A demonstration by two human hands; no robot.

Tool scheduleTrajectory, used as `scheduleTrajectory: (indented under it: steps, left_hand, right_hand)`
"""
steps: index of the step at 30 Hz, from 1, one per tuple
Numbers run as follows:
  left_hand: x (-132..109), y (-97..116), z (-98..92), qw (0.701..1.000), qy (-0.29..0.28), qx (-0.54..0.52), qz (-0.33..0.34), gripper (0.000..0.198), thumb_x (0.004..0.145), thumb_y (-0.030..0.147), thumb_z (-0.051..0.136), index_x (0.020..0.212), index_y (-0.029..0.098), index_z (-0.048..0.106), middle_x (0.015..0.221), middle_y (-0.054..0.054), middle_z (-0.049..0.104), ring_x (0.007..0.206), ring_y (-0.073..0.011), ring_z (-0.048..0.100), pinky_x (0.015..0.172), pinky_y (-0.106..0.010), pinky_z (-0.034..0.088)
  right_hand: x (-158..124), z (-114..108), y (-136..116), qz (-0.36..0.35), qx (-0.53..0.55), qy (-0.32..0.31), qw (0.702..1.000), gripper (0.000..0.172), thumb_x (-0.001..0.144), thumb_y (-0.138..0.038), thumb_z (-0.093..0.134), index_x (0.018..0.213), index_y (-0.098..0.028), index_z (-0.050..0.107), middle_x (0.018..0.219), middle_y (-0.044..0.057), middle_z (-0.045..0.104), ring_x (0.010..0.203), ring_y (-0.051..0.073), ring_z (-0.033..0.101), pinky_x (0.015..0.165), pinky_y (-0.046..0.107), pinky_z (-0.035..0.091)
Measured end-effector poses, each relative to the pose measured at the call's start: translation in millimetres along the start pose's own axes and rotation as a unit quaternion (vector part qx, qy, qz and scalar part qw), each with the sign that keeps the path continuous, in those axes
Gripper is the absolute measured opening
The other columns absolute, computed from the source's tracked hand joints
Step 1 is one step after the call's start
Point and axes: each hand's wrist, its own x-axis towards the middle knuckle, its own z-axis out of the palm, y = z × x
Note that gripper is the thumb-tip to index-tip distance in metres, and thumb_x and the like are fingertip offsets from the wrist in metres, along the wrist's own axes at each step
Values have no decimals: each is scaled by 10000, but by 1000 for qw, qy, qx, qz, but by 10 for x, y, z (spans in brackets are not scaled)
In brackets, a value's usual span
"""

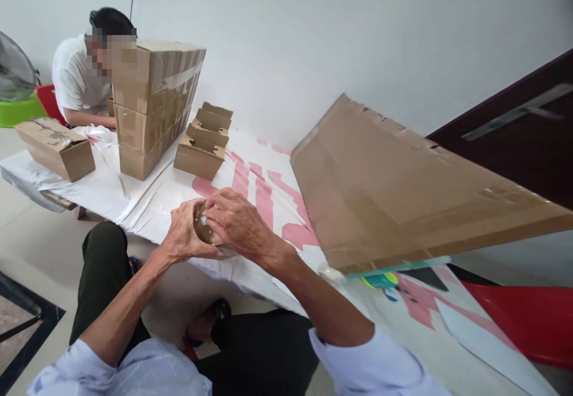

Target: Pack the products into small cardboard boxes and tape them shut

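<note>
My left hand (181, 232) is wrapped round the left side of a shiny brown roll of packing tape (202, 229), just over the table's front edge. From the right, my right hand (235, 220) reaches across the same roll, its bent fingers pressed on the upper side. A small pale-blue patch shows on the roll's face. Its right part is hidden under my fingers, so I cannot tell whether a tape end is lifted.
Open cardboard boxes (199, 160) stand beyond my hands, beside a tall stack of taped boxes (161, 104). Another box (60, 148) lies at the left, near a seated person (80, 74). A large cardboard panel (403, 205) leans at the right; a red chair (523, 318) is beyond.
</note>
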Motion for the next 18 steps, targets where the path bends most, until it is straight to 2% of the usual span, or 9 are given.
scheduleTrajectory:
  steps: [4, 10, 18]
  left_hand:
    - [25, 83, 17, 1000, 2, 18, 5, 1099, 408, 433, 1069, 1389, 266, 602, 1349, -146, 679, 1319, -483, 604, 1149, -648, 436]
    - [56, 159, 21, 999, -10, 37, -1, 1111, 390, 382, 1067, 1390, 228, 607, 1348, -156, 680, 1332, -499, 592, 1152, -652, 432]
    - [68, 152, 22, 998, -12, 56, -3, 1087, 392, 361, 1071, 1355, 182, 600, 1332, -169, 674, 1309, -485, 597, 1121, -628, 452]
  right_hand:
    - [3, 77, 131, -21, -51, -67, 996, 142, 948, -153, 698, 1009, -217, 810, 1111, 110, 758, 1076, 305, 614, 980, 471, 507]
    - [34, 97, 143, -9, -83, -74, 994, 84, 898, -168, 783, 963, -207, 819, 1082, 110, 767, 1077, 308, 598, 894, 439, 453]
    - [65, 147, 146, -39, -86, -103, 990, 37, 914, -166, 772, 891, -177, 799, 1028, 114, 759, 1016, 293, 600, 844, 434, 431]
